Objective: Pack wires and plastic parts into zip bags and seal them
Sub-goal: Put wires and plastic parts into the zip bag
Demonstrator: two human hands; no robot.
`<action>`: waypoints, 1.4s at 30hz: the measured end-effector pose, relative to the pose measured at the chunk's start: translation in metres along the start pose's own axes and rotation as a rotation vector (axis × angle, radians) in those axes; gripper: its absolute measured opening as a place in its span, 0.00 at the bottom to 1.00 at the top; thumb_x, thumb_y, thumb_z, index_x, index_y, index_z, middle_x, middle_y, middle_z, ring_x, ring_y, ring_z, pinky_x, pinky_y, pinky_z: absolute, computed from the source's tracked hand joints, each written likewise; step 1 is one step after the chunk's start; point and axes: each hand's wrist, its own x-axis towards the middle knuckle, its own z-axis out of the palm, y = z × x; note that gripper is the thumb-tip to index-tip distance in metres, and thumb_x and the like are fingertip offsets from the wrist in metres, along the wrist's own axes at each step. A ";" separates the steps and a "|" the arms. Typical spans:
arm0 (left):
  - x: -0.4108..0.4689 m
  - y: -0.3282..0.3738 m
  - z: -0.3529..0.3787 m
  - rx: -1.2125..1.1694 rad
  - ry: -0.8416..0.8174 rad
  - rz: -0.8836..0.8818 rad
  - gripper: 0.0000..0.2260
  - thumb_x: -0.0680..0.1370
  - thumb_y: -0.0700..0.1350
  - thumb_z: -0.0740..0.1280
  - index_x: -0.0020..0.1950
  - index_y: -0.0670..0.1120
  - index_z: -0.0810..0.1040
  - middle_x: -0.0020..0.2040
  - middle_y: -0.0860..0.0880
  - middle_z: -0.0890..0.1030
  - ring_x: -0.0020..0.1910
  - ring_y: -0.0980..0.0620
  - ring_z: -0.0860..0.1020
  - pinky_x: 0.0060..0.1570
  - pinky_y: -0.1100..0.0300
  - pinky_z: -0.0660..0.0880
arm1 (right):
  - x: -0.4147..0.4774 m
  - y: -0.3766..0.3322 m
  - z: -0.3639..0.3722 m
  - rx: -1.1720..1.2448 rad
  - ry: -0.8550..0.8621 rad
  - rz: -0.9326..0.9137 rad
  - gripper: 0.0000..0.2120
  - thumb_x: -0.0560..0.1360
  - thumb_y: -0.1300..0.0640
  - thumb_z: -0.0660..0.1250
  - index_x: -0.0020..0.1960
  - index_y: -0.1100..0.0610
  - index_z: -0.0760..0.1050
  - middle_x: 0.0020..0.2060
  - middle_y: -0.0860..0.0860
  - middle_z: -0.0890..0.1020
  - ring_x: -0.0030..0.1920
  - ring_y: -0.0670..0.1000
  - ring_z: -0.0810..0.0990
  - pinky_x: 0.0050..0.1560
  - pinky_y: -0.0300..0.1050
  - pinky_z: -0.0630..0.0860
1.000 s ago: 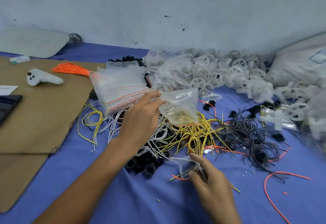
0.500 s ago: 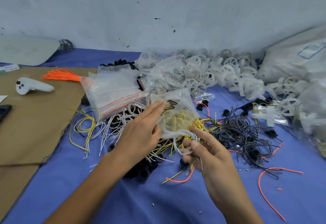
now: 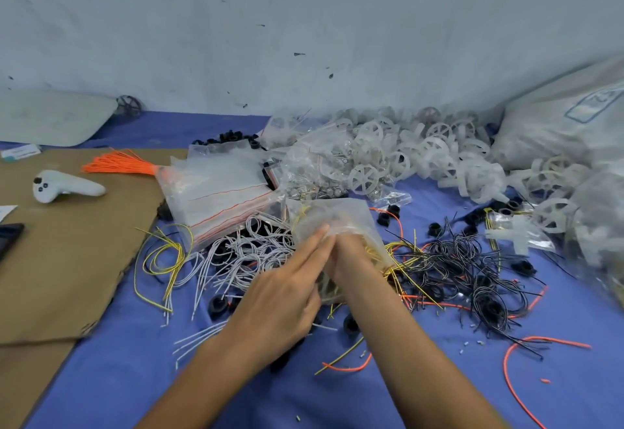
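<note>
Bag (image 3: 337, 219): held mid-sheet, just over the wire heap, film bunched, mouth towards the person. Looks like yellow loops are inside; it's blurred.

Left hand (image 3: 283, 297): fingers straight, laid flat on the bag's near-left side, pressing rather than gripping.
Right hand (image 3: 351, 256): touching the left fingertips. Its own fingers run into or behind the film, so I can't tell if they're curled on anything.

Step, my read: filling. Wire is going in and the zip isn't closed yet.

Next move needs:
- every loose end pushed past the zip line
- right hand out
- mouth flattened, then pinched along from one end

A strand left across the track would stop the seal.

Around it on the blue sheet (image 3: 135, 378):
- yellow wires (image 3: 398, 253) under the bag
- white wires (image 3: 250, 249) just left
- black wires (image 3: 472, 266) right
- black rings (image 3: 219, 303) near the left wrist
- empty bags (image 3: 219, 192) stacked behind-left
- white wheels (image 3: 388, 155) heaped towards the far edge
- sack (image 3: 557, 131) at the far-right corner

Cardboard (image 3: 67, 260) covers the left edge. It carries a controller (image 3: 64, 189) and an orange bundle (image 3: 118, 165).
</note>
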 end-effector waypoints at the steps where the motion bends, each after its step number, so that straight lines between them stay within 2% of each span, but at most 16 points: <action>1: -0.001 0.001 0.001 -0.002 0.002 0.007 0.34 0.74 0.43 0.58 0.80 0.55 0.52 0.77 0.69 0.42 0.58 0.43 0.79 0.47 0.49 0.79 | -0.001 0.020 0.014 -0.050 0.058 -0.071 0.24 0.77 0.68 0.54 0.73 0.63 0.64 0.74 0.53 0.68 0.31 0.42 0.69 0.30 0.38 0.65; 3: -0.003 0.001 0.004 -0.012 -0.001 0.017 0.34 0.75 0.42 0.60 0.80 0.55 0.52 0.77 0.68 0.42 0.56 0.43 0.80 0.46 0.49 0.79 | -0.011 0.036 0.035 -0.304 0.206 -0.234 0.36 0.73 0.68 0.56 0.79 0.58 0.53 0.78 0.46 0.58 0.34 0.41 0.68 0.34 0.37 0.62; 4: -0.003 0.001 0.004 -0.022 -0.010 0.012 0.35 0.75 0.42 0.60 0.80 0.55 0.52 0.78 0.67 0.43 0.57 0.43 0.79 0.47 0.49 0.78 | -0.014 0.030 0.027 -0.282 0.064 -0.198 0.35 0.74 0.69 0.56 0.79 0.59 0.53 0.75 0.46 0.64 0.34 0.39 0.70 0.32 0.36 0.63; 6: -0.002 0.000 0.002 -0.051 0.000 -0.010 0.35 0.74 0.42 0.59 0.80 0.55 0.51 0.78 0.66 0.45 0.60 0.43 0.78 0.50 0.48 0.78 | -0.014 -0.008 0.001 -0.284 -0.124 0.064 0.25 0.80 0.68 0.54 0.76 0.64 0.59 0.58 0.50 0.78 0.27 0.36 0.75 0.27 0.33 0.69; 7: 0.000 -0.001 0.000 -0.064 0.026 -0.020 0.35 0.74 0.42 0.59 0.80 0.55 0.52 0.79 0.65 0.47 0.62 0.43 0.78 0.51 0.48 0.78 | -0.001 -0.009 -0.001 -0.432 -0.092 0.025 0.21 0.82 0.66 0.53 0.74 0.66 0.62 0.55 0.53 0.79 0.28 0.36 0.78 0.31 0.32 0.74; 8: 0.002 -0.002 -0.002 -0.080 0.057 -0.032 0.35 0.74 0.42 0.60 0.80 0.54 0.54 0.79 0.63 0.50 0.64 0.45 0.76 0.52 0.48 0.78 | 0.003 -0.023 -0.017 -0.567 -0.121 -0.049 0.19 0.83 0.64 0.52 0.73 0.65 0.65 0.58 0.57 0.78 0.38 0.37 0.82 0.41 0.33 0.77; 10: 0.007 -0.004 -0.005 -0.106 0.096 -0.054 0.34 0.74 0.42 0.60 0.79 0.52 0.56 0.79 0.59 0.55 0.69 0.50 0.71 0.58 0.48 0.76 | -0.009 -0.027 -0.034 -0.845 -0.259 -0.344 0.15 0.82 0.60 0.55 0.67 0.57 0.71 0.56 0.54 0.80 0.53 0.47 0.80 0.59 0.43 0.74; 12: 0.009 -0.006 -0.005 -0.112 0.113 -0.063 0.33 0.74 0.42 0.61 0.79 0.52 0.57 0.79 0.58 0.57 0.72 0.55 0.66 0.63 0.49 0.74 | -0.037 -0.014 -0.048 -0.759 -0.267 -0.601 0.14 0.79 0.59 0.59 0.64 0.51 0.74 0.51 0.41 0.80 0.53 0.42 0.77 0.60 0.34 0.70; 14: 0.010 -0.008 -0.004 -0.112 0.121 -0.063 0.33 0.74 0.43 0.61 0.79 0.52 0.57 0.79 0.58 0.57 0.73 0.59 0.62 0.64 0.51 0.73 | -0.062 -0.001 -0.074 -0.829 -0.158 -0.795 0.12 0.77 0.55 0.62 0.58 0.46 0.76 0.48 0.37 0.82 0.49 0.40 0.78 0.51 0.29 0.71; 17: 0.011 -0.007 -0.003 -0.109 0.122 -0.062 0.33 0.75 0.44 0.63 0.79 0.53 0.56 0.79 0.60 0.56 0.73 0.60 0.64 0.64 0.51 0.73 | -0.074 0.014 -0.106 -1.096 -0.115 -0.801 0.05 0.77 0.51 0.61 0.49 0.47 0.76 0.40 0.42 0.78 0.43 0.44 0.76 0.44 0.40 0.73; 20: 0.010 -0.002 -0.002 -0.119 0.114 -0.076 0.34 0.76 0.42 0.65 0.79 0.55 0.56 0.76 0.66 0.53 0.58 0.55 0.77 0.57 0.53 0.76 | -0.067 0.040 -0.113 -1.370 -0.197 -0.638 0.08 0.80 0.50 0.59 0.53 0.47 0.76 0.47 0.44 0.73 0.54 0.49 0.72 0.53 0.45 0.70; 22: 0.009 0.001 -0.001 -0.124 0.115 -0.083 0.34 0.76 0.41 0.66 0.79 0.55 0.57 0.75 0.70 0.49 0.51 0.53 0.79 0.54 0.55 0.76 | -0.059 0.051 -0.112 -1.376 -0.178 -0.578 0.08 0.79 0.50 0.59 0.54 0.47 0.76 0.49 0.45 0.72 0.56 0.50 0.70 0.54 0.44 0.69; 27: 0.007 0.002 -0.002 -0.115 0.111 -0.064 0.35 0.75 0.42 0.64 0.79 0.56 0.54 0.73 0.75 0.46 0.51 0.53 0.77 0.54 0.56 0.76 | -0.049 0.061 -0.110 -1.363 -0.159 -0.610 0.06 0.78 0.53 0.60 0.50 0.49 0.75 0.46 0.45 0.73 0.53 0.52 0.71 0.48 0.43 0.66; 33: 0.018 0.001 -0.009 -0.138 0.102 -0.109 0.37 0.74 0.39 0.66 0.79 0.56 0.55 0.77 0.64 0.56 0.59 0.49 0.71 0.59 0.61 0.71 | -0.052 0.050 -0.116 -1.388 -0.131 -0.625 0.06 0.77 0.56 0.59 0.48 0.50 0.75 0.47 0.46 0.77 0.52 0.51 0.73 0.47 0.43 0.64; 39: 0.028 0.000 -0.018 -0.165 0.062 -0.132 0.37 0.74 0.40 0.66 0.79 0.57 0.54 0.77 0.66 0.54 0.61 0.51 0.70 0.57 0.66 0.69 | -0.090 0.014 -0.118 -0.877 -0.293 -0.584 0.04 0.72 0.49 0.65 0.44 0.47 0.77 0.30 0.44 0.76 0.31 0.43 0.71 0.32 0.35 0.65; 42: 0.028 0.004 -0.018 -0.146 0.038 -0.132 0.37 0.74 0.40 0.66 0.80 0.56 0.55 0.78 0.62 0.57 0.60 0.49 0.73 0.60 0.60 0.71 | -0.090 -0.008 -0.106 -0.754 -0.134 -0.744 0.04 0.72 0.49 0.66 0.47 0.46 0.77 0.25 0.43 0.73 0.27 0.43 0.68 0.30 0.34 0.63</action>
